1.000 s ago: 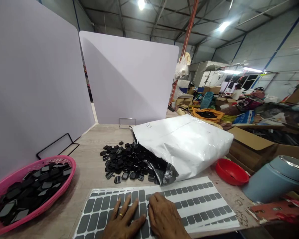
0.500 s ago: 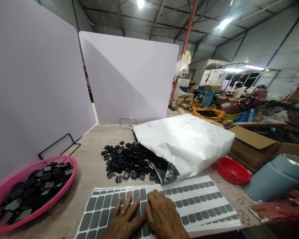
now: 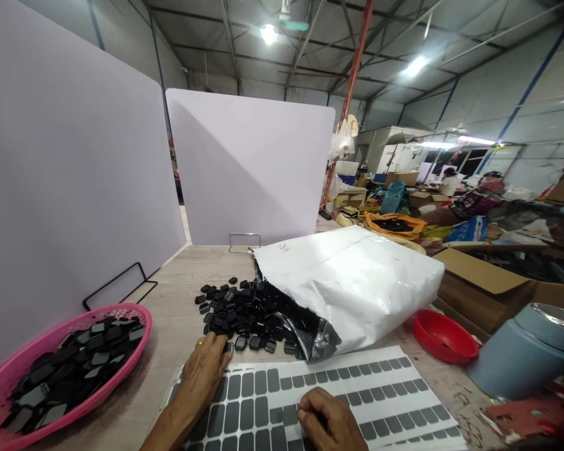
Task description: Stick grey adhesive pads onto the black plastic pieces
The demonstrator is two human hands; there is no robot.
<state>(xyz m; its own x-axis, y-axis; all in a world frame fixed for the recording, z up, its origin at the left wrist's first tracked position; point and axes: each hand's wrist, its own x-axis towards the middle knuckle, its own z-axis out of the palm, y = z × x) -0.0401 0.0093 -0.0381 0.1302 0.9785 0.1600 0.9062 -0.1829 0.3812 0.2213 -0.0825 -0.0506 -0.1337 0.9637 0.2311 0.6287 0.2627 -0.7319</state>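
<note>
My left hand (image 3: 205, 366) reaches forward to the near edge of a pile of small black plastic pieces (image 3: 244, 310). Its fingers are bent down over a black piece (image 3: 229, 346), which shows partly beside the fingertips. Over the sheets, my right hand (image 3: 333, 421) is closed in a pinch. A dark grey sticker (image 3: 290, 414) shows at its thumb and fingertip. Beneath both hands lie white sheets (image 3: 329, 394) with rows of grey rounded stickers.
A pink basket (image 3: 143, 335) of black pieces stands at left. The pile spills from a white bag (image 3: 357, 282). To the right are a red bowl (image 3: 444, 335), a blue flask (image 3: 521, 351) and a cardboard box (image 3: 484, 269). White panels (image 3: 254, 169) rise behind.
My left hand has left the sticker sheet and moved forward to the black pieces. My right hand has shifted slightly right and down, with a grey sticker at its fingertips.
</note>
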